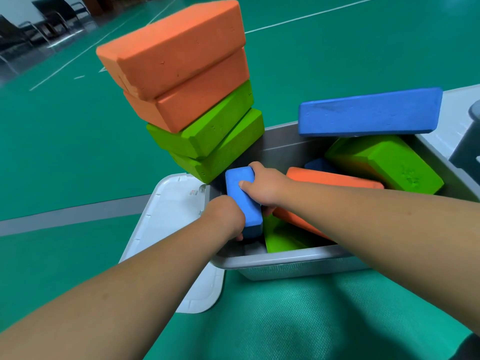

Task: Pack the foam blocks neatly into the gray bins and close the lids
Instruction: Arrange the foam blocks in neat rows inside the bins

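Blue foam sits in both hands: the blue block [242, 201] is held at the left end of the gray bin [285, 258], lying roughly along the bin's left wall and raised above its bottom. The left hand [226, 216] grips the near end, with its fingers [239, 239] curled underneath. The right hand [262, 188] clasps the far end, thumb on the top face and the other fingers wrapped over the far edge.

A dark gap shows in the near-left corner of the bin, below the held block. A low green block [283, 237] lies just right of that gap, against the near wall. An orange block [332, 179] slants across the middle, partly under the right forearm. A tilted green block [384, 162] leans at the right end, its upper edge about level with the rim. A second blue block [368, 113] lies flat on top at the far right and juts past the bin's rim. The far wall is bare between this block and the stack.

The stack [202, 118], two orange blocks on two green ones, stands at the bin's far-left corner and leans a little, with its layers offset. A white lid [168, 216] lies flat on the green floor [78, 152], its right edge tucked against the bin's left side. Another bin [467, 141] is cut off by the right edge of the view.
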Available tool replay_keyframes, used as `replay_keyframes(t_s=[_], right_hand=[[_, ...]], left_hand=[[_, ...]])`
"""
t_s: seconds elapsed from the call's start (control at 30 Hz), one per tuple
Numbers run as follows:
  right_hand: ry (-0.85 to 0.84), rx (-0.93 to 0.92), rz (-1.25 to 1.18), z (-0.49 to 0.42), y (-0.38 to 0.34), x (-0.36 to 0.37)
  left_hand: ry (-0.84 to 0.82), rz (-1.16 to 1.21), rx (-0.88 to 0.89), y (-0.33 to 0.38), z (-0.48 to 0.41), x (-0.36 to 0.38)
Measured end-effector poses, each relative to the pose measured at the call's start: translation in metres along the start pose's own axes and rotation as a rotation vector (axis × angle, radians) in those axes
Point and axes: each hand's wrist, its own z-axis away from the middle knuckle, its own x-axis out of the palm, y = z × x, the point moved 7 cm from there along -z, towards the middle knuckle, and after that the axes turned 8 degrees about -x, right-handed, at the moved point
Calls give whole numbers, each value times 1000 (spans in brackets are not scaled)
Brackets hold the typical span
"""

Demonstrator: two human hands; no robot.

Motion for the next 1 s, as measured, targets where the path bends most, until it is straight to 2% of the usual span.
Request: replay_keyframes(t_s=[0.1, 0.17, 0.33, 0.43, 0.57, 0.73, 0.93, 1.0], right_hand=[[7, -2, 21, -3, -2, 0], [12, 4, 34, -8, -2, -3], [-10, 67, -127, -18, -5, -6], [-33, 89, -149, -24, -7, -6], [-21, 83, -96, -35, -6, -8], [3, -56, 2, -32, 2, -8], [-40, -441, 349, 1, -1, -20], [-84, -468, 421, 3, 0, -19]], left_hand=[[34, -90, 6, -2, -7, 1], [105, -43, 1, 0, -2, -7], [123, -42, -27, 3, -1, -3], [151, -100, 31, 3, 1, -4], [289, -260, 161, 5, 2, -14], [360, -402, 295, 3, 2, -14], [257, -399, 417, -3, 0, -8], [255, -422, 418, -3, -1, -8]])
